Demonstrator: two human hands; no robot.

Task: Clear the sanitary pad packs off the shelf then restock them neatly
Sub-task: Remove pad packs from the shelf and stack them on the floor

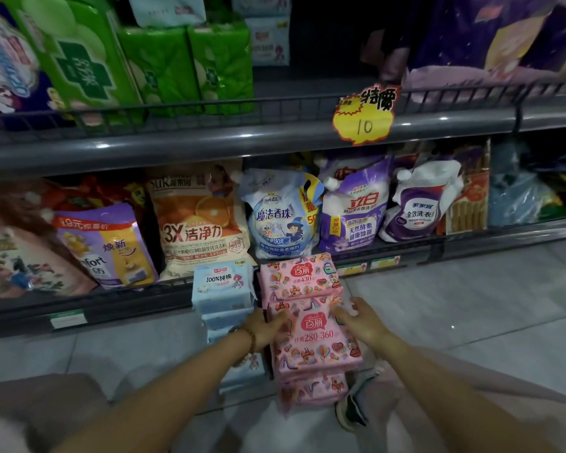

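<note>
Likely light, soft and slick-wrapped, the pink pack (314, 336) suits a two-sided squeeze — left hand (268, 326) and right hand (361, 320) press its edges, fingers uncurled.

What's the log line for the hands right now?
left hand: touching pink pack | right hand: at its right edge | blue packs: stacked beside

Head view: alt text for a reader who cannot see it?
A person's left hand and right hand touch opposite sides of a pink sanitary pad pack on a floor stack, beside stacked blue packs. Behind, detergent pouches fill the lower shelf; the upper shelf shows a dark gap.
</note>
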